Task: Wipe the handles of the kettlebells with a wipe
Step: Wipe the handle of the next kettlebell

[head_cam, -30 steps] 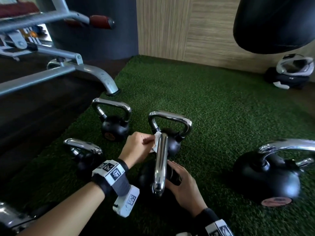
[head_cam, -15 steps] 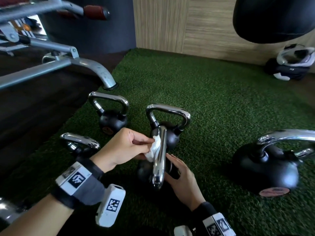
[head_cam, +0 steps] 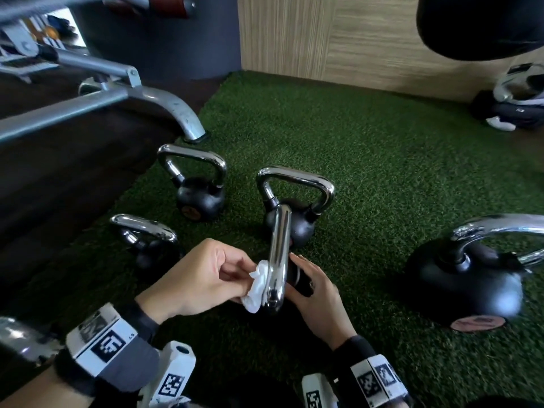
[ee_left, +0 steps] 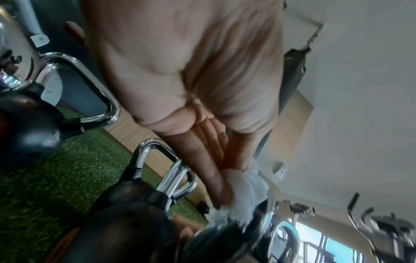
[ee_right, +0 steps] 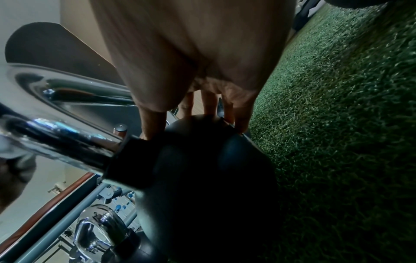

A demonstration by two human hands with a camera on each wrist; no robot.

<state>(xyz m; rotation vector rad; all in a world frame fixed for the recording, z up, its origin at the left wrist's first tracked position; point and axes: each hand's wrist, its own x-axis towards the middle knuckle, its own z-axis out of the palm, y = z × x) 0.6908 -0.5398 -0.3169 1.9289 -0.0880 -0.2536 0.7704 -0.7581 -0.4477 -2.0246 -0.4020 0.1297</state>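
Observation:
The nearest kettlebell has a black body [head_cam: 298, 282] and a chrome handle [head_cam: 278, 248] that runs away from me in the head view. My left hand [head_cam: 244, 278] pinches a crumpled white wipe [head_cam: 257, 287] and holds it against the left side of that handle, near its closer end. The left wrist view shows the wipe [ee_left: 245, 186] bunched under the thumb and fingers. My right hand [head_cam: 307, 279] rests on the black body to the right of the handle. Its fingertips [ee_right: 242, 127] lie on the body [ee_right: 202, 169] beside the chrome handle [ee_right: 56, 138].
Several more kettlebells stand on the green turf [head_cam: 368, 172]: one behind [head_cam: 294, 222], two at the left [head_cam: 200, 201] [head_cam: 147, 245], a large one at the right [head_cam: 465, 290]. A grey bench frame [head_cam: 176, 110] crosses the upper left. A black bag [head_cam: 482, 22] hangs top right.
My left hand has slid the wipe along the chrome handle from its far end toward its near end. The right hand has stayed on the kettlebell's body.

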